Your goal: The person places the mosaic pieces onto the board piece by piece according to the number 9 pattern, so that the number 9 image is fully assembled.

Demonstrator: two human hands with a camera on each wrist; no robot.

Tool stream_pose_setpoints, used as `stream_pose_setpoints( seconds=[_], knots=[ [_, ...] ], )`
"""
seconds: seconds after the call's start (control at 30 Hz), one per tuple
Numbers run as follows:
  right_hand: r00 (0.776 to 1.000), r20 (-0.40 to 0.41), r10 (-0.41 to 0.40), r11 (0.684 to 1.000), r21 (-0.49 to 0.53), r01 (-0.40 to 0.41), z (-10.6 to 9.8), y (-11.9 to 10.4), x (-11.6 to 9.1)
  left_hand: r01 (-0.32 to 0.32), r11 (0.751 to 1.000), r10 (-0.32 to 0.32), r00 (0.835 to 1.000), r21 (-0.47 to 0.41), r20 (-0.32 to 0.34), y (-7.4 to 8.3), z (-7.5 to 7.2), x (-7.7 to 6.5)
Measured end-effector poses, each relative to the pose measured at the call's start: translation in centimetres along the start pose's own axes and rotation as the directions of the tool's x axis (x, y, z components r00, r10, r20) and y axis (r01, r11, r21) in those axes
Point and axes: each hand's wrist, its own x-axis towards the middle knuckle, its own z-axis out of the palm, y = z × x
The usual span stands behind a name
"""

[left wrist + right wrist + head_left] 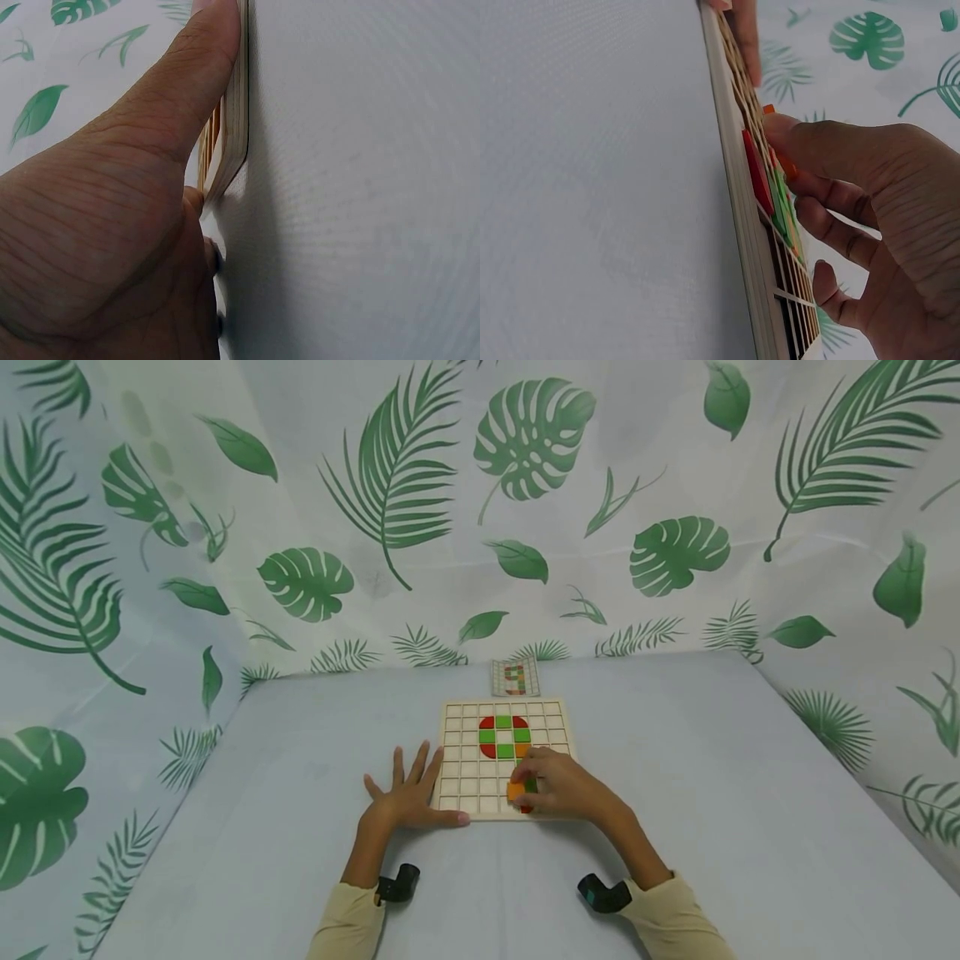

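A square wooden grid board [470,768] lies on the table. Red, green and orange tiles form a ring [504,722] in its upper part. My right hand [562,785] is over the lower right of the board and pinches an orange tile [515,791] between thumb and fingers. Beside that tile sit a green tile [531,786] and a red tile [757,176], partly covered by the fingers. Fingers spread, my left hand [405,803] lies at the board's left side, its thumb along the front left corner of the frame [238,124].
Behind the board stands a small pattern card [515,678] with a coloured tile figure on a grid. Leaf-printed cloth [442,560] rises at the back and both sides of the pale table [315,735]. A black camera [603,893] is strapped at the right wrist.
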Motion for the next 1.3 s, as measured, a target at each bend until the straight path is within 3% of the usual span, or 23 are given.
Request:
stream_pose_setpoints(
  seconds=[0.2,0.43,0.83,1.3],
  knots=[
    [0.999,0.031,-0.034,0.999,-0.024,0.035,0.1,-0.4,0.0,0.002,1.0,-0.002,1.0,-0.001,0.0,0.0,0.0,0.0],
    [0.998,0.064,-0.012,1.0,-0.024,0.014,0.3,-0.9,-0.1,0.009,1.0,-0.009,1.0,0.013,0.002,0.1,0.0,0.0],
    [0.997,0.065,-0.034,0.997,-0.068,0.038,0.4,-1.2,-0.1,0.017,1.0,-0.017,1.0,0.02,-0.002,0.2,-0.1,-0.1],
    [0.997,0.059,-0.043,0.998,-0.042,0.046,0.2,-1.4,-0.3,0.002,1.0,-0.001,1.0,0.012,-0.014,0.2,0.1,-0.2]
  ],
)
